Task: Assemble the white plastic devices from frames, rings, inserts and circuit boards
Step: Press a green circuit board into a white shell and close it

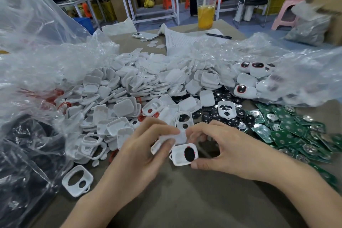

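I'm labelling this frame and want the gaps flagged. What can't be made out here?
Head view only.
1. White piece in the left hand: fingers cover most of it.
2. Bag contents, lower left: dark, blurred by crinkled plastic.
3. Paper sheet's print: too small.

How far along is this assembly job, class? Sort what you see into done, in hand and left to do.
Done: a few white plastic devices with red-ringed black windows lie in the clear plastic bag. In hand: the right hand pinches a white frame with a black oval insert; the left hand holds another white plastic piece. Left: the big heap of loose white shells and the green circuit boards.
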`<state>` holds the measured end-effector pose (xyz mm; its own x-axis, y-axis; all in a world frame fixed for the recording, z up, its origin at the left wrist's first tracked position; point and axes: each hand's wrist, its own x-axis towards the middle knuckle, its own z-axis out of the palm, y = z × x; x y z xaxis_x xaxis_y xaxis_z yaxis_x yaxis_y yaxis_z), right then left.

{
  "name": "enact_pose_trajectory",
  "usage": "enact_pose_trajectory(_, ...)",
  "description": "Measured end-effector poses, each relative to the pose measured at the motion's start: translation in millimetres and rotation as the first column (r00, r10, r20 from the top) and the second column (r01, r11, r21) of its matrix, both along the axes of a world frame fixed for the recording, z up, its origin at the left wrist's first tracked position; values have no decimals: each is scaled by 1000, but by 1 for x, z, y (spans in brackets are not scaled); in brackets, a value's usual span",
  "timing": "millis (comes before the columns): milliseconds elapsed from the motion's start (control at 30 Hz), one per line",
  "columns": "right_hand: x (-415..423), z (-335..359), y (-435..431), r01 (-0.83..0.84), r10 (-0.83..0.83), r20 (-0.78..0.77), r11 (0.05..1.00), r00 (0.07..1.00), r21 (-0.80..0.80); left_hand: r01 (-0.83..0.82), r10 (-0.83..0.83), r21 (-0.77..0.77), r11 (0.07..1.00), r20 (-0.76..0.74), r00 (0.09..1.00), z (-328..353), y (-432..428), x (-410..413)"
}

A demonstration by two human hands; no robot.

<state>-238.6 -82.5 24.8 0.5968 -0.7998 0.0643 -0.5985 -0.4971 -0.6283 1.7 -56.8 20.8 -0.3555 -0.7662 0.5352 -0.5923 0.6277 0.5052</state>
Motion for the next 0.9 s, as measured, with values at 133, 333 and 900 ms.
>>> enact_pose_trajectory(133, -2, -2, 1, 7, -9, 56, 999, 998, 31, -317, 300, -75, 946, -178, 937, 28, -40, 26)
enact_pose_trajectory(333, -2, 0, -3, 155, -134, 314, 987, 940, -45, -613, 611, 91, 785, 54, 790, 69, -106, 48)
enact_pose_trajectory(900, -7, 0, -15, 423, -335, 433, 898, 837, -123, -366, 435, -236, 900, 436, 788, 46, -133, -40)
